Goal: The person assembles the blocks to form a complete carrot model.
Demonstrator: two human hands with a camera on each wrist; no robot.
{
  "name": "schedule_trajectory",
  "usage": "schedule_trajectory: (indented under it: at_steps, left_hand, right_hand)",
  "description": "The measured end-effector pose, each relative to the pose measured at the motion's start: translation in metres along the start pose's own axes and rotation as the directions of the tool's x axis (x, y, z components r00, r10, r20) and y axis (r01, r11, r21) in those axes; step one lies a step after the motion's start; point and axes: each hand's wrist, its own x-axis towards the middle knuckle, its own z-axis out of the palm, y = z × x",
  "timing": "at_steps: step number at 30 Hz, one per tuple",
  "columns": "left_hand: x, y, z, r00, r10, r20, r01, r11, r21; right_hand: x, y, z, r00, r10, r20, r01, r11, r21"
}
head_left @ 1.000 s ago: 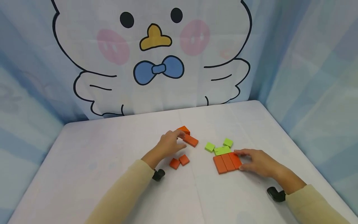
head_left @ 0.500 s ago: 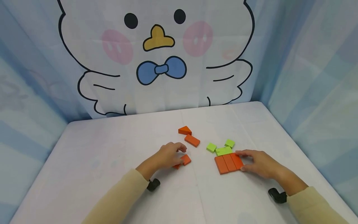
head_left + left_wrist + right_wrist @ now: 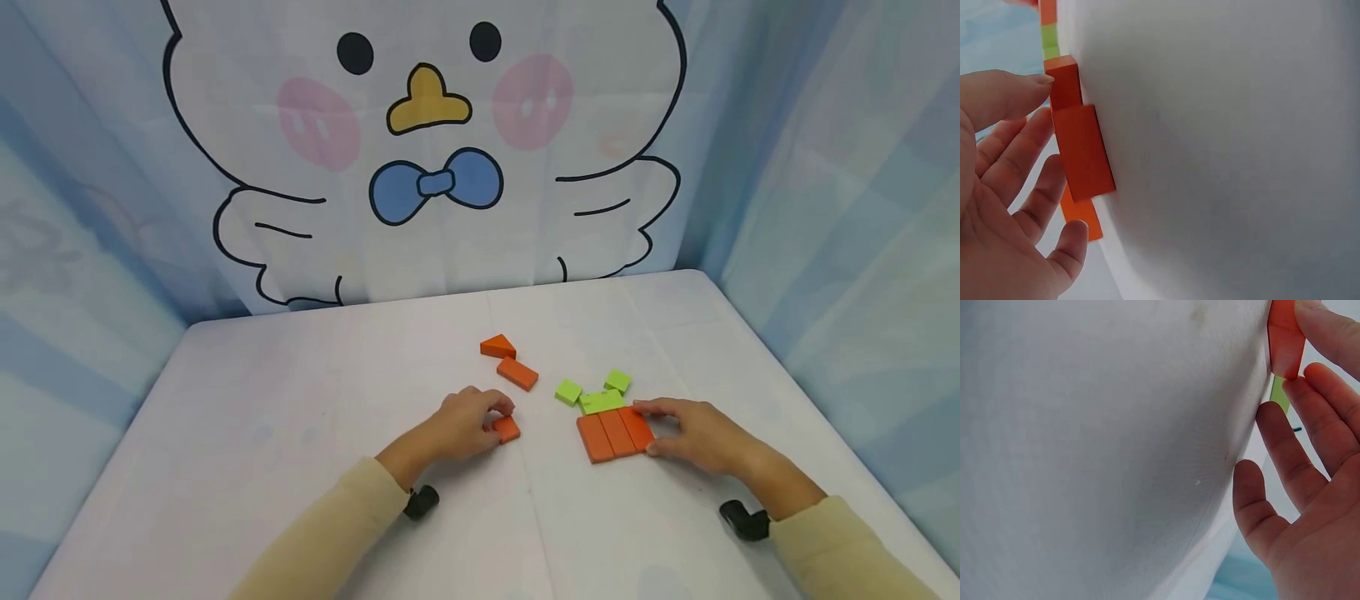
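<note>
My left hand (image 3: 465, 423) is over two small orange blocks. Thumb and index finger pinch the farther small orange block (image 3: 507, 429); the nearer small orange block (image 3: 1085, 153), visible in the left wrist view, is hidden behind the hand in the head view. My right hand (image 3: 697, 432) holds the right end of a row of three flat orange blocks (image 3: 617, 435), thumb and index finger at opposite ends of the rightmost orange block (image 3: 1286, 337). A green block (image 3: 602, 402) lies against the row's far side, with two green cubes (image 3: 568, 392) near it.
Farther back lie an orange triangular block (image 3: 498, 346) and an orange rectangular block (image 3: 517, 373). All rests on a white-covered table (image 3: 300, 417). Printed curtains (image 3: 420, 250) stand at the table's back and sides.
My left hand has drawn back from beside the far orange rectangular block, down to the two small orange blocks, then slid slightly right. My right hand keeps its place at the row.
</note>
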Motion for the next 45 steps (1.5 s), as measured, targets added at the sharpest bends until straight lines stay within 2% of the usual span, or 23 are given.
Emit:
schedule_trajectory:
  at_steps: [3,7,10,14,23,27,35,45]
  left_hand:
    - [-0.002,0.006,0.004,0.998,0.056,0.011,-0.056,0.998,0.026]
    - [-0.004,0.011,0.009,0.995,0.096,-0.002,-0.095,0.991,0.090]
    - [-0.004,0.014,0.011,0.996,0.082,-0.022,-0.079,0.990,0.115]
    - [-0.004,0.017,0.015,0.997,0.078,-0.016,-0.076,0.992,0.099]
    - [-0.009,0.035,0.030,0.987,0.149,0.053,-0.154,0.982,0.112]
    - [-0.012,0.040,0.031,0.987,0.140,0.074,-0.147,0.984,0.097]
    - [-0.015,0.037,0.029,0.988,0.137,0.075,-0.143,0.987,0.080]
    - [-0.012,0.040,0.033,0.988,0.139,0.068,-0.145,0.983,0.110]
  right_hand:
    - [-0.001,0.000,0.000,1.000,0.002,-0.001,-0.002,1.000,0.002]
    - [0.000,0.001,0.000,1.000,0.004,-0.003,-0.003,1.000,0.013]
    - [0.000,0.001,0.000,1.000,0.006,-0.002,-0.006,1.000,0.015]
    - [0.001,0.002,0.000,1.000,0.015,0.001,-0.015,1.000,0.013]
    - [0.001,0.000,-0.001,1.000,0.023,0.004,-0.024,1.000,0.016]
    - [0.001,0.000,-0.001,1.000,0.014,0.005,-0.014,1.000,0.026]
    - [-0.001,0.004,-0.003,1.000,-0.005,-0.003,0.005,0.997,0.071]
    - [0.003,0.010,-0.005,0.998,-0.036,-0.054,0.041,0.995,0.086]
